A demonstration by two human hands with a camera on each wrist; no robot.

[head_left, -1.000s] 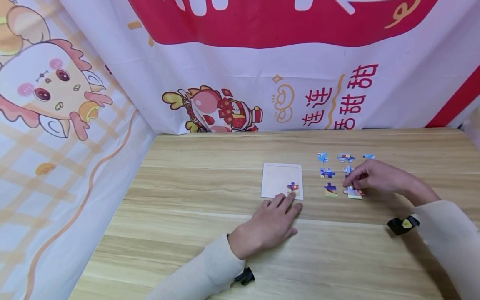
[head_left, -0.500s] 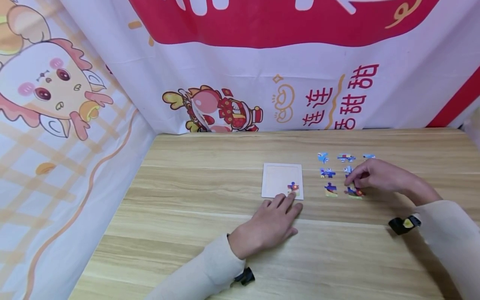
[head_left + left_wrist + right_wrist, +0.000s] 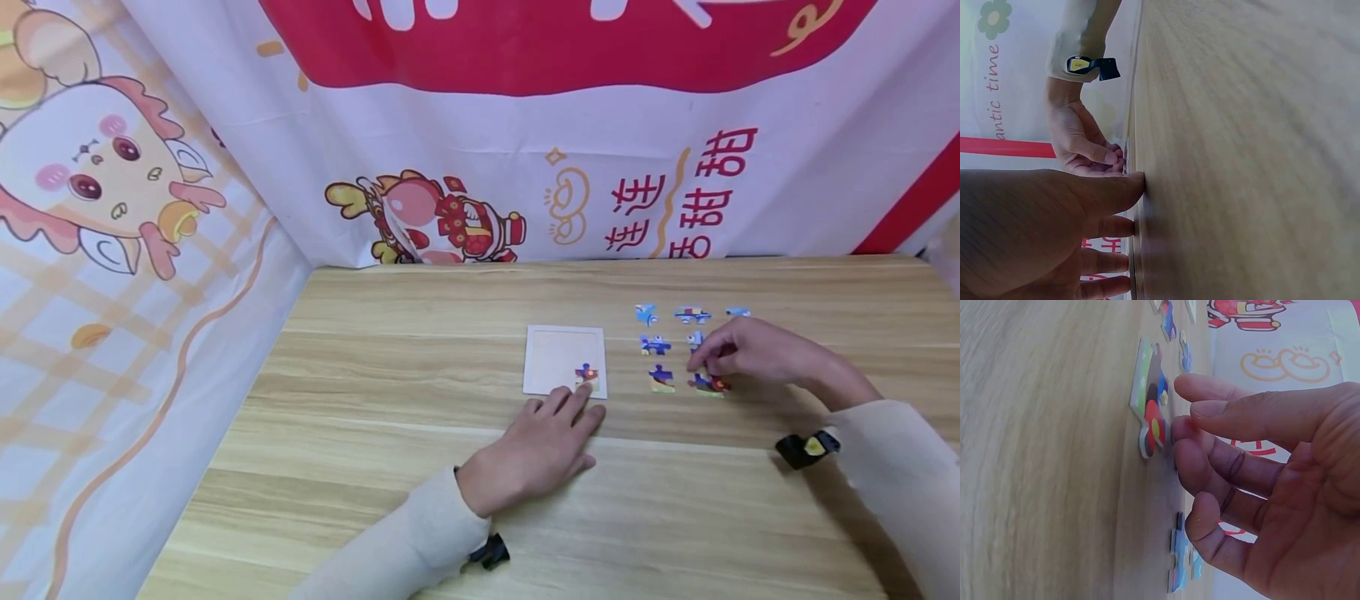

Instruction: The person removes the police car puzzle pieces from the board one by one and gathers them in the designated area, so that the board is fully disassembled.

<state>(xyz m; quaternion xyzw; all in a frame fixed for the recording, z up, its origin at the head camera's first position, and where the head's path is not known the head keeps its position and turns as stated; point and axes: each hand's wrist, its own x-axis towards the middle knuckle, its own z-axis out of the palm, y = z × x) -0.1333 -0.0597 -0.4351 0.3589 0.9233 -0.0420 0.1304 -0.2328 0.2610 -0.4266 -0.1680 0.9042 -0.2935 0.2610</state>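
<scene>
My left hand [image 3: 534, 448] rests at the near edge of a small white puzzle tray [image 3: 546, 357], fingers outstretched. Its fingertips touch the lower part of a red, blue and yellow jigsaw piece [image 3: 586, 372] in the tray's near right corner. My right hand [image 3: 761, 354] hovers low over the loose pieces, fingers loosely bent. In the right wrist view, a jigsaw piece with a red wheel and green strip [image 3: 1152, 403] lies on the table beside the fingertips, with a gap between. Nothing shows between thumb and fingers. The right hand partly covers a blue piece [image 3: 695, 339] behind.
More loose jigsaw pieces lie in rows right of the tray, among them a blue and yellow piece [image 3: 661, 380], a blue piece [image 3: 656, 345] and a light blue piece [image 3: 645, 314]. A printed cloth [image 3: 450, 125] hangs along the table's far edge.
The red-wheeled piece under my right hand looked pale and tilted a second ago; it now lies flat with its colours showing. The hand shifted barely, and the left hand stayed put.
</scene>
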